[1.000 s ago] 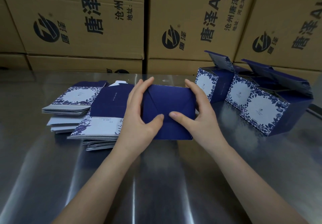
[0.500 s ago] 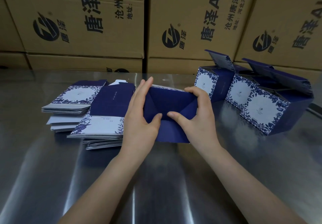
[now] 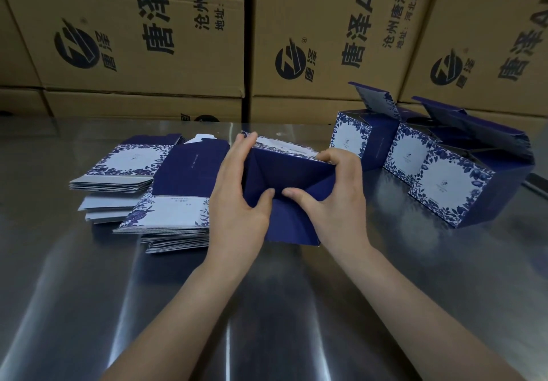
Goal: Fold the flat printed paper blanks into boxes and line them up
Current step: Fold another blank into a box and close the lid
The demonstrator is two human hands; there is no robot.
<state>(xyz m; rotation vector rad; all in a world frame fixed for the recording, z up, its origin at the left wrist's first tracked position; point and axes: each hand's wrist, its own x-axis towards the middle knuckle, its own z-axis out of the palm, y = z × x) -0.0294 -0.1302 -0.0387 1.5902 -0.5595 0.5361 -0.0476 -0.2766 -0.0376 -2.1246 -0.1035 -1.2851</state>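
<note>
The blank is opening from flat into a tube, dead centre on the surface. I'm gripping it with left hand and right hand, thumbs pressing the base flaps; pressing evenly should lock them. Boxes are waiting at 2 o'clock.

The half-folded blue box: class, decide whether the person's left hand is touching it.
Touching. The head view shows the left hand gripping the half-folded blue box, fingers along its left side and thumb pressed on its dark flaps.
</note>
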